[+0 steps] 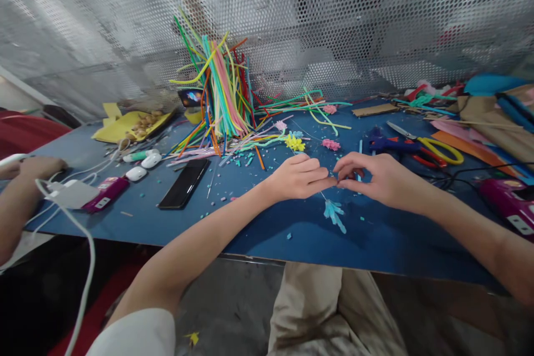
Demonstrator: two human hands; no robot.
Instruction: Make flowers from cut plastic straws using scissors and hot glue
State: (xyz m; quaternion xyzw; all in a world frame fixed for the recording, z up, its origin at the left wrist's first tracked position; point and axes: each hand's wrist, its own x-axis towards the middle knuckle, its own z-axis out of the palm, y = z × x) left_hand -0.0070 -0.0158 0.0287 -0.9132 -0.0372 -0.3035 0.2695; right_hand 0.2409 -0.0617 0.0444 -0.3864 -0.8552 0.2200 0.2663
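Close together above the table's front half, my two hands meet at the fingertips. My left hand [301, 177] is curled shut with a thin stem in it. From that stem a light blue fringed flower [334, 213] hangs head down, just below the hand. My right hand [377, 179] has thumb and index finger pinched against the left fingertips; what it grips, if anything, is too small to tell. Just behind the hands lie a yellow flower [295, 143] and a pink flower [331, 144] of the same fuzzy kind.
A bundle of coloured pipe cleaners [223, 89] stands at the back. Yellow-handled scissors [438, 147] and a dark blue glue gun [390, 143] lie right. A black phone [184, 184], purple power strip [106, 193] and white cables are left, near another person's arm [25, 194].
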